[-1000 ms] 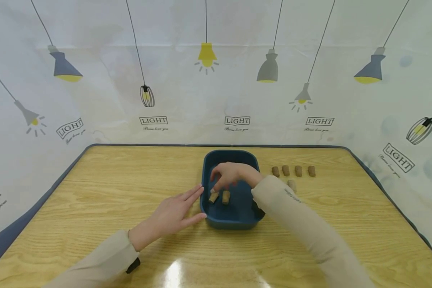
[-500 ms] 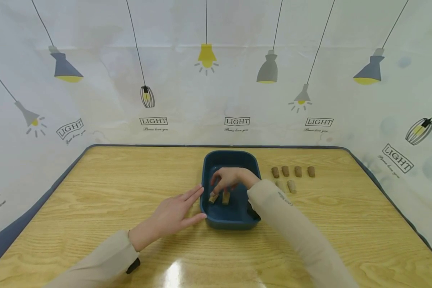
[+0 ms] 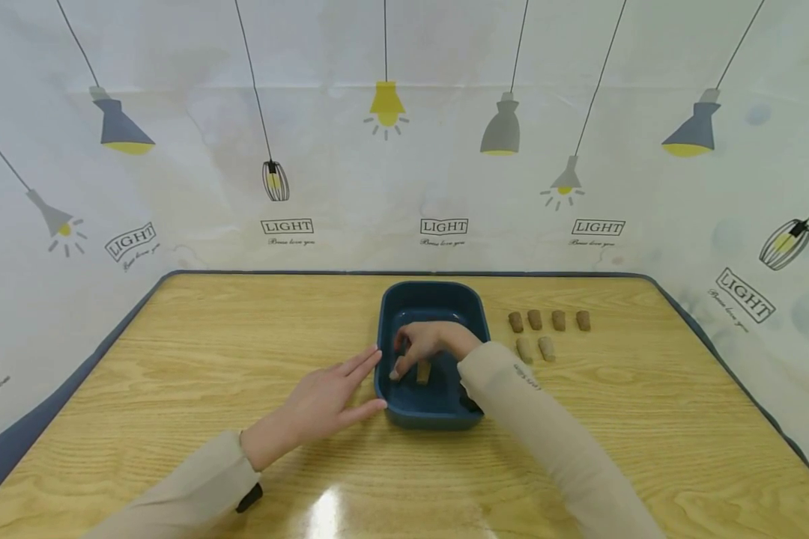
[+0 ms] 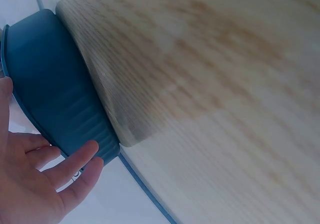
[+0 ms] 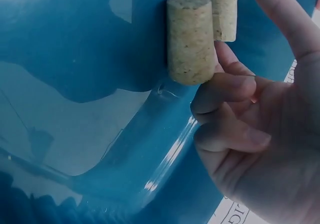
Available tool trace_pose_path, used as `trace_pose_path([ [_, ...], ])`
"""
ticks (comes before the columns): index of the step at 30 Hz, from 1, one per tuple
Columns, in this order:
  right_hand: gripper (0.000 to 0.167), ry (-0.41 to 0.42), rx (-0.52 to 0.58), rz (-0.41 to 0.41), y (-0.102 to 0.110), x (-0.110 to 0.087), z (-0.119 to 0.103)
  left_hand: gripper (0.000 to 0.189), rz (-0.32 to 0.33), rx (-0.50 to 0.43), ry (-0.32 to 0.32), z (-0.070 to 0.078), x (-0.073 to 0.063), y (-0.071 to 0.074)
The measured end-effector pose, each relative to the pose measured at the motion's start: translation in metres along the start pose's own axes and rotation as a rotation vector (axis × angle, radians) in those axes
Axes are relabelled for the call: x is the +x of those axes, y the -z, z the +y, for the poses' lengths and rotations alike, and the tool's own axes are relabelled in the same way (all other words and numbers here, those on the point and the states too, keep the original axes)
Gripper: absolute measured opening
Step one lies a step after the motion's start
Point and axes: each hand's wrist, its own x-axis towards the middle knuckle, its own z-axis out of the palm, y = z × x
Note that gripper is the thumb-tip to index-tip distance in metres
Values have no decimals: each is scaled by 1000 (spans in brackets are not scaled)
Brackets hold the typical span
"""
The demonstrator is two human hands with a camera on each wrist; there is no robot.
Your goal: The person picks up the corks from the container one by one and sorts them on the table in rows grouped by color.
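In the head view a dark blue tub [image 3: 434, 421] stands on the wooden table. My left hand [image 3: 320, 400] rests against the tub's left side with straight fingers. The left wrist view shows the fingers [image 4: 75, 164] along the tub's outer wall. My right hand [image 3: 428, 340] reaches down inside the tub. Two wine corks lie there: the nearer cork [image 5: 190, 38] is apart from the thumb, while the farther cork [image 5: 225, 13] lies between thumb and index finger, index tip right at its end. The thumb tip reaches the frame's edge, so I cannot tell whether it pinches that cork.
To the tub's right, darker corks [image 3: 558, 320] stand in a row on the table [image 3: 243, 322], with two lighter corks [image 3: 535, 349] in front of them. A printed backdrop [image 3: 350, 172] rises behind the table's dark edge. A black device sits under the left sleeve [image 3: 195, 479].
My right hand has moved down toward me inside the tub and now hides the left cork in the head view. The right sleeve has shifted left, uncovering a light cork. My left hand stays still.
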Motion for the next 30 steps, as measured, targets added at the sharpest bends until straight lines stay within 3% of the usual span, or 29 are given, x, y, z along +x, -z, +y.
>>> trace_pose_path([
  [7, 64, -32, -7, 11, -3, 4, 0, 70, 7, -6, -9, -1, 0, -1],
  [22, 56, -65, -47, 62, -5, 6, -1, 69, -1, -20, -16, -1, 0, -1],
  [30, 49, 0, -29, 65, 0, 3, 2, 69, 8, -25, -17, 0, 0, -1],
])
